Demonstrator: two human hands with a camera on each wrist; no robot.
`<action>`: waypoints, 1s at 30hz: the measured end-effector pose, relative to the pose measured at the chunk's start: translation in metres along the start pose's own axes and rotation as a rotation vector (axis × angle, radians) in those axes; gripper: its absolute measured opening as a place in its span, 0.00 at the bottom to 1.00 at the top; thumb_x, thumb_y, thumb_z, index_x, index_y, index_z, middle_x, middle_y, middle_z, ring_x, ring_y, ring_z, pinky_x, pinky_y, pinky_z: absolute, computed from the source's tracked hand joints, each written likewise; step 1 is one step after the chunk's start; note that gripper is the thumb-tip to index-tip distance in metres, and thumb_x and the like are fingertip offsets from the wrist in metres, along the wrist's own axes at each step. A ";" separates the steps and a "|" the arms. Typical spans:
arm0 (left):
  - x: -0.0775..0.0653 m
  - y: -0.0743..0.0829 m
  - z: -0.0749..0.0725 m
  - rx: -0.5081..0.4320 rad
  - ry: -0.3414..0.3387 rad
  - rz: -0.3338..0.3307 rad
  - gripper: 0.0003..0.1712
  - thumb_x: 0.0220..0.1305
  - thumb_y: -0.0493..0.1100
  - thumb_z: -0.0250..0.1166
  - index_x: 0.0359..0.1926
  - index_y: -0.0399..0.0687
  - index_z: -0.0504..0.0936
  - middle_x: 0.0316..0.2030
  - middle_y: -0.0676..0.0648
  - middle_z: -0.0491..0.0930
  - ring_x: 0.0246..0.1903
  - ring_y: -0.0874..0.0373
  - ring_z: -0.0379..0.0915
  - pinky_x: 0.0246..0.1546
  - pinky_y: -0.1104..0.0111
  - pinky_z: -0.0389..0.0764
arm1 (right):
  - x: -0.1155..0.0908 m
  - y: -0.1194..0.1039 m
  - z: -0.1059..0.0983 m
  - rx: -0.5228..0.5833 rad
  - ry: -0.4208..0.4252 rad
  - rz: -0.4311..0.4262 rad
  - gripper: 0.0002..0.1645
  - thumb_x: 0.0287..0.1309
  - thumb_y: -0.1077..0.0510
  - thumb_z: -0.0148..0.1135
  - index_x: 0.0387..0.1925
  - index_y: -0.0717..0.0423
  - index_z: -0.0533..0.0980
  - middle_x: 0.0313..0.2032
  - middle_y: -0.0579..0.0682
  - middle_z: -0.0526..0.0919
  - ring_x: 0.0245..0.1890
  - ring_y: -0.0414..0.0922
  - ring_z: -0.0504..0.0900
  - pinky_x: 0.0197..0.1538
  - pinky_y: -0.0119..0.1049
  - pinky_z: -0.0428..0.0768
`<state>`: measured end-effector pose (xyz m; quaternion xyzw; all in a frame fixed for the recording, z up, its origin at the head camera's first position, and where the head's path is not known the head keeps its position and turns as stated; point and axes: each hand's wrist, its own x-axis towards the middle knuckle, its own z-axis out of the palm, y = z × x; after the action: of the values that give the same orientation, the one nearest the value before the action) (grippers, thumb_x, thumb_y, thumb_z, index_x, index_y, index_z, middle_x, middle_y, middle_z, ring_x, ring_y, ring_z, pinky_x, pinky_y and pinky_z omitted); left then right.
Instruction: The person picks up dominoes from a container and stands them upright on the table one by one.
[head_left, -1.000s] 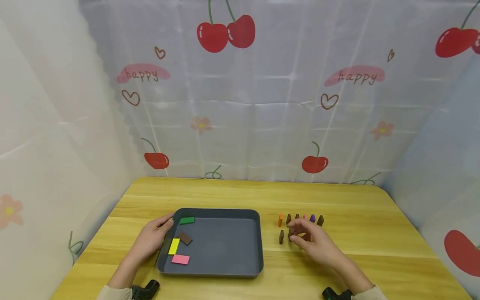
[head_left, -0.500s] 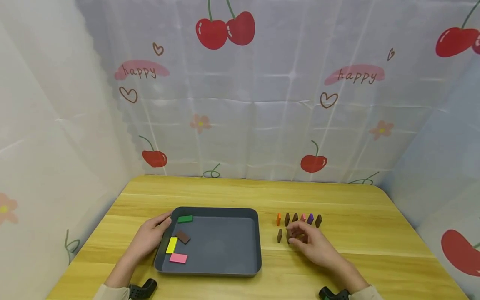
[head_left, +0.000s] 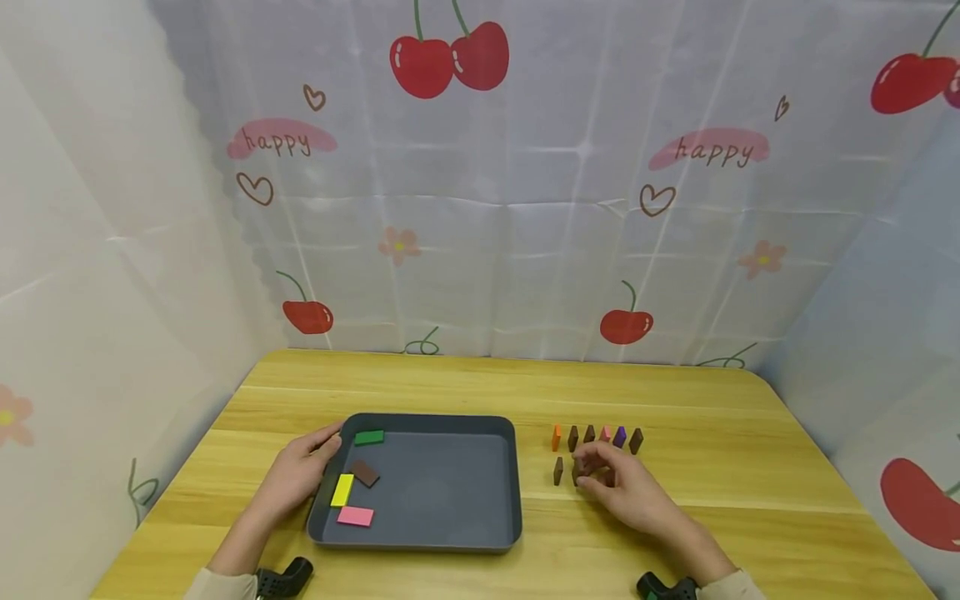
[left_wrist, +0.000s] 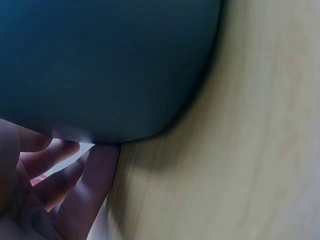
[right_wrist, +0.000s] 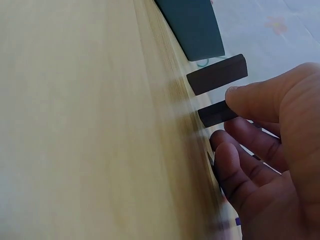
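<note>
My left hand [head_left: 295, 468] touches the outer left side of a dark grey tray [head_left: 442, 542]. In the left wrist view, its fingers [left_wrist: 92, 185] lie against the tray wall [left_wrist: 115, 75]. Inside the tray lie a green domino [head_left: 369, 437], a brown domino [head_left: 365, 473], a yellow domino [head_left: 342, 490] and a pink domino [head_left: 356, 517]. Right of the tray, my right hand [head_left: 626, 487] pinches a dark brown domino [right_wrist: 214, 115] between thumb and forefinger. It stands on the table, partly hidden by the hand in the head view. Another brown domino [head_left: 558, 472] stands just left of it.
Behind my right hand stands a row of upright dominoes: orange [head_left: 557, 438], brown [head_left: 573, 438], pink [head_left: 605, 433], purple [head_left: 619, 437] and dark brown [head_left: 636, 441], among others. The wooden table [head_left: 450, 383] ends at a patterned curtain [head_left: 495, 275].
My right thumb and forefinger have come in around the dark brown domino and closed on it. My left hand stays at the tray. The head view has shifted slightly.
</note>
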<state>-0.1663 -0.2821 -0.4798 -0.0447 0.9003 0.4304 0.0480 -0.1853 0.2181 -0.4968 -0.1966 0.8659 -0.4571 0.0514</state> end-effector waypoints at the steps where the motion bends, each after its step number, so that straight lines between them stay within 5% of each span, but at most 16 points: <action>1: 0.000 0.000 0.000 0.003 0.000 0.001 0.32 0.83 0.55 0.48 0.78 0.46 0.64 0.73 0.35 0.68 0.75 0.34 0.59 0.73 0.38 0.62 | 0.000 0.000 0.000 0.001 -0.001 -0.001 0.17 0.66 0.61 0.68 0.55 0.54 0.78 0.49 0.51 0.84 0.45 0.39 0.83 0.41 0.32 0.84; 15: 0.000 0.000 0.001 0.006 0.006 0.007 0.32 0.83 0.55 0.48 0.78 0.45 0.65 0.73 0.35 0.68 0.75 0.34 0.59 0.73 0.38 0.63 | -0.002 -0.005 -0.004 0.005 0.021 -0.053 0.19 0.64 0.59 0.71 0.54 0.56 0.77 0.47 0.50 0.82 0.44 0.42 0.80 0.38 0.31 0.82; 21: -0.001 0.001 0.000 -0.004 0.013 0.006 0.31 0.83 0.54 0.49 0.78 0.46 0.66 0.73 0.35 0.69 0.75 0.35 0.60 0.73 0.38 0.63 | 0.004 -0.022 -0.010 -0.094 0.095 -0.090 0.18 0.62 0.60 0.73 0.53 0.53 0.79 0.42 0.48 0.80 0.40 0.43 0.74 0.34 0.30 0.76; 30: -0.001 0.001 0.001 -0.016 0.009 0.006 0.31 0.83 0.54 0.49 0.78 0.46 0.65 0.73 0.35 0.69 0.75 0.35 0.60 0.73 0.39 0.63 | 0.018 -0.050 -0.004 -0.156 0.060 -0.206 0.20 0.61 0.57 0.74 0.54 0.44 0.79 0.40 0.50 0.81 0.31 0.44 0.74 0.30 0.29 0.74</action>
<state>-0.1653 -0.2807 -0.4800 -0.0443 0.8972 0.4374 0.0425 -0.1878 0.1891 -0.4525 -0.2740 0.8753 -0.3968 -0.0371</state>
